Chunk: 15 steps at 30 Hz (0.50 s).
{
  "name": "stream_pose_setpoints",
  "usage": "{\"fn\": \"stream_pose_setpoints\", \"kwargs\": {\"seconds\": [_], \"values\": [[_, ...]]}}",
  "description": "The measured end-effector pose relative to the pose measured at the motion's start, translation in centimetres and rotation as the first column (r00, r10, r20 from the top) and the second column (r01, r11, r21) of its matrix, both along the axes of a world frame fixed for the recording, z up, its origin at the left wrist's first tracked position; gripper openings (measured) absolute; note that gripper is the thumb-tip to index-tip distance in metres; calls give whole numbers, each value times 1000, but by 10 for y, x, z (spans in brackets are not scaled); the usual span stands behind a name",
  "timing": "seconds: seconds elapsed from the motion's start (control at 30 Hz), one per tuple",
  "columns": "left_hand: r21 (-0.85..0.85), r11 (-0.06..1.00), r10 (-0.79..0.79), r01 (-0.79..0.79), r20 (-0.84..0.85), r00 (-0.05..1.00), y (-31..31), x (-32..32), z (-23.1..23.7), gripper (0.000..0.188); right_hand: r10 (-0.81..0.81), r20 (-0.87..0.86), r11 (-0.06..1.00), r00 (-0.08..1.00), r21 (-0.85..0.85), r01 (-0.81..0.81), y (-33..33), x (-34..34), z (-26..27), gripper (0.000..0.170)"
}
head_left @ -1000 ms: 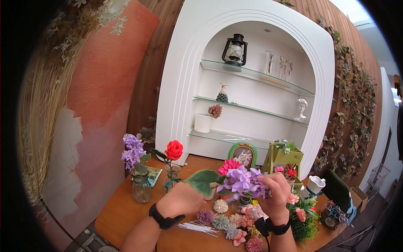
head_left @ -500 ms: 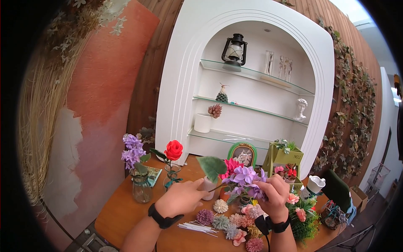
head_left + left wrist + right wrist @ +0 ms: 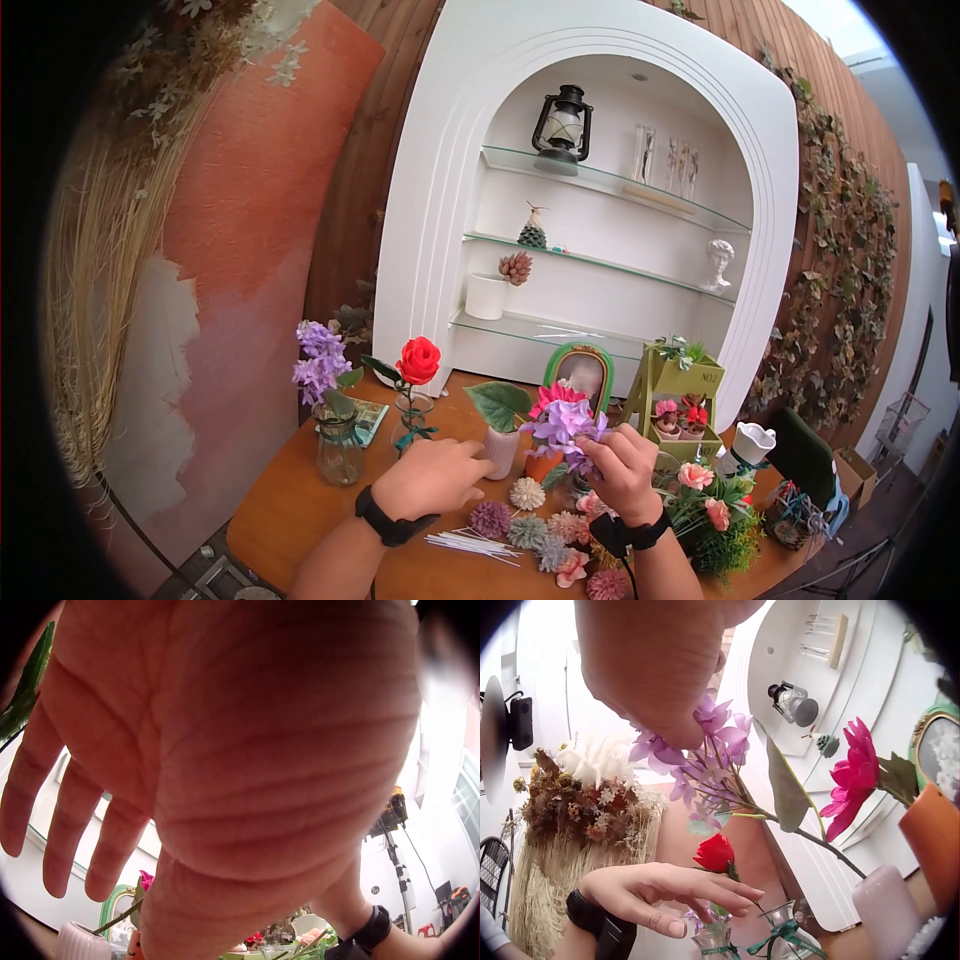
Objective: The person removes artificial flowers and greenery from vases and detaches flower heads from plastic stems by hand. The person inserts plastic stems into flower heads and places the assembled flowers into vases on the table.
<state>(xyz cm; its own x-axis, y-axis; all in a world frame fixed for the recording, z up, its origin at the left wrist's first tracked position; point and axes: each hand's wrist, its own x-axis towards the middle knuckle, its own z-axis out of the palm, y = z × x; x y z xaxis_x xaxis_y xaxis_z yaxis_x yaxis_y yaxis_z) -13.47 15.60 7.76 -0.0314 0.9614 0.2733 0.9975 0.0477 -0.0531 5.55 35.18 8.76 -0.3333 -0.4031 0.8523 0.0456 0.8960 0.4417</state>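
My right hand (image 3: 622, 475) pinches the purple flower (image 3: 562, 418) at its blossoms, with fingertips among the petals in the right wrist view. The flower's stem (image 3: 832, 853) slants down into a pale pink ribbed vase (image 3: 501, 453), and its large green leaf (image 3: 497, 404) stands over the vase mouth. Left of the vase, my left hand (image 3: 432, 476) hovers with fingers loosely extended and nothing in them; its bare palm fills most of the left wrist view. Just behind the purple blossoms is a magenta flower (image 3: 853, 780) in an orange pot (image 3: 934, 825).
A red rose (image 3: 418, 360) in a ribbon-tied glass vase and another vase of purple flowers (image 3: 320, 360) stand at left. Several loose flower heads (image 3: 528, 531) and white sticks (image 3: 472, 545) lie in front. Right are a green stand (image 3: 680, 385) and a flowering plant (image 3: 725, 540).
My left hand has let go of the stem and drawn slightly away. My right hand has moved a little left and down with the purple flower, whose leaf now stands over the vase.
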Motion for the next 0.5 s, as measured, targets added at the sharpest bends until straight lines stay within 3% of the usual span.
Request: {"fn": "stream_pose_setpoints", "kwargs": {"seconds": [0.17,0.23,0.27,0.33,0.5], "values": [[-5,1000,7,-7,10,1000,-1,1,2,39,-26,17,998,1000,-61,27,-3,-4,0,32],[-10,1000,-4,4,15,1000,-1,0,1,39,55,-51,950,997,-304,-68,-4,-9,-3,37],[-10,1000,-3,3,16,1000,-1,1,1,39,55,-50,950,997,-304,-68,-5,-9,-2,37],[1,1000,-9,9,21,1000,-2,2,2,40,70,-133,867,989,-482,-126,-7,-10,1,42],[0,1000,-20,20,23,1000,-2,1,1,40,15,-55,866,998,-498,-40,-5,-6,3,38]]}}
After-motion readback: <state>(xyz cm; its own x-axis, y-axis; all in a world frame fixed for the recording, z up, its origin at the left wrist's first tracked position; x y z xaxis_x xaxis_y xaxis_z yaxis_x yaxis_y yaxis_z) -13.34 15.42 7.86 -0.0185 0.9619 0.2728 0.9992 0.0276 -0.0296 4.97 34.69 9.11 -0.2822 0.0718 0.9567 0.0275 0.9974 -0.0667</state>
